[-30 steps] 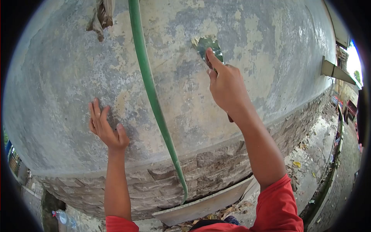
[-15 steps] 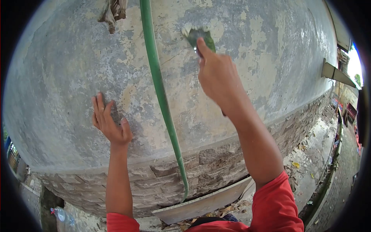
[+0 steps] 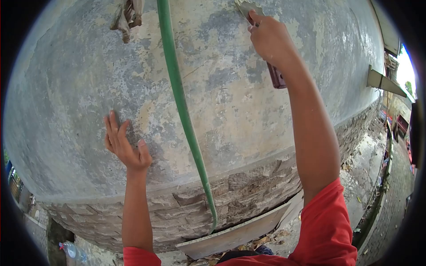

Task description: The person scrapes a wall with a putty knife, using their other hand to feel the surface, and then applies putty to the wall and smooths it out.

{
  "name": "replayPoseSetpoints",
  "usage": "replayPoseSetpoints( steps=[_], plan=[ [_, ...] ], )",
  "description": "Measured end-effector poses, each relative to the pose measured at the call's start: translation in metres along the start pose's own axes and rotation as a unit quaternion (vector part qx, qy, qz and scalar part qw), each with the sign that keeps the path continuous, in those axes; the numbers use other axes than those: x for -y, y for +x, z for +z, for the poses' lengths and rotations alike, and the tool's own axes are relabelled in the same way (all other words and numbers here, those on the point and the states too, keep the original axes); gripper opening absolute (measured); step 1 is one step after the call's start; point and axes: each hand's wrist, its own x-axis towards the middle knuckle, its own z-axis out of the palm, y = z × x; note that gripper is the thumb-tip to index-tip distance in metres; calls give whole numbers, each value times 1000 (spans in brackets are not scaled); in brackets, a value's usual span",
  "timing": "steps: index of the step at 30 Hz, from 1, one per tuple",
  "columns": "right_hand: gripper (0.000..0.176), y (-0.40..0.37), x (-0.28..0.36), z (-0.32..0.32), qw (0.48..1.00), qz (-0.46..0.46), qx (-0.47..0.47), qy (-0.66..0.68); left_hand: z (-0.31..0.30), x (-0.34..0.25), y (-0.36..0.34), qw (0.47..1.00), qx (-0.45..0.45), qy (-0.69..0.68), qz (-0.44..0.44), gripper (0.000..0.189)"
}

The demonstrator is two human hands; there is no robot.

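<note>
My right hand (image 3: 270,37) is raised high against a weathered, flaking plaster wall (image 3: 88,80) and grips a metal scraper (image 3: 246,8). The blade tip shows at the top edge of the view, and the dark red handle (image 3: 277,76) sticks out below my wrist. Lower and to the left, my left hand (image 3: 124,144) lies flat on the same wall with fingers spread, holding nothing. Both arms wear red sleeves.
A green hose (image 3: 182,111) hangs down the wall between my hands. Rough stone cladding (image 3: 239,190) forms the wall base, with a pale board (image 3: 235,235) leaning at its foot. A plastic bottle (image 3: 71,250) lies at lower left. Littered pavement (image 3: 364,177) runs right.
My right hand has pushed the scraper up the wall, from mid-height to the top edge of the view. The left hand has stayed pressed on the wall.
</note>
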Motion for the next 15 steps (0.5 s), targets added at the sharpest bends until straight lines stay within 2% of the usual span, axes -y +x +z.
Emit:
replayPoseSetpoints(
  steps=[2, 4, 8, 10, 15],
  plan=[
    [43, -1, -2, -2, 999, 25, 39, 22, 2, 0, 1, 1000, -2, 0, 0, 47],
    [41, -20, -13, 7, 991, -90, -26, -92, 3, 1, 0, 1000, -15, -5, 1, 46],
    [41, 0, -7, -3, 994, -65, -24, -85, 2, 1, 2, 1000, -6, 2, 6, 46],
    [43, 7, -3, -17, 989, -72, 46, -121, 2, -1, 1, 1000, -4, 8, 6, 45],
    [41, 4, -11, -2, 991, -74, -15, -106, 2, -1, 1, 1000, -12, 9, 3, 45]
  ],
)
